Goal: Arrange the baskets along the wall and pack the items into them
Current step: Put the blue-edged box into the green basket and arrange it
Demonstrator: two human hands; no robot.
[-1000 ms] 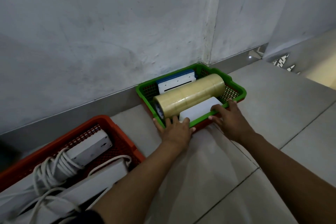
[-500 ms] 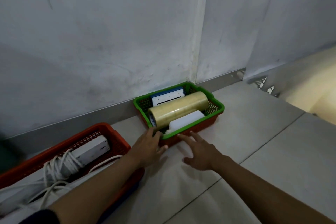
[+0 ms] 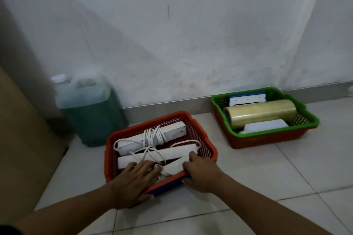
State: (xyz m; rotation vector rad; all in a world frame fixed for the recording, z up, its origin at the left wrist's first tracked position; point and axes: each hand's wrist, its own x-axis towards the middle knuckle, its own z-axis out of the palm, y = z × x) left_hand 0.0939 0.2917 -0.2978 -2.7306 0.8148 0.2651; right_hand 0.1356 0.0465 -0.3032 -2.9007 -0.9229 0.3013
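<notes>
A red mesh basket [image 3: 202,136] stands on the tiled floor a short way from the wall, holding white power strips [image 3: 172,129] with coiled cords. A blue edge [image 3: 168,187] shows beneath its near rim. My left hand [image 3: 133,183] lies over the near rim, fingers inside on the cords and thumb below. My right hand [image 3: 200,175] grips the same rim, thumb inside. At the right, against the wall, a green basket [image 3: 277,132] nested in an orange one holds a roll of clear tape [image 3: 263,113], a white box [image 3: 265,125] and a blue-and-white item [image 3: 246,99].
A large jug of green liquid [image 3: 89,114] with a white cap stands against the wall, left of the red basket. A brown cardboard sheet [image 3: 23,139] leans at the far left. Bare floor tiles [image 3: 267,177] lie between and in front of the baskets.
Both hands left the green basket and moved left onto the near rim of the red basket. My view swung left, bringing the jug and the cardboard into sight.
</notes>
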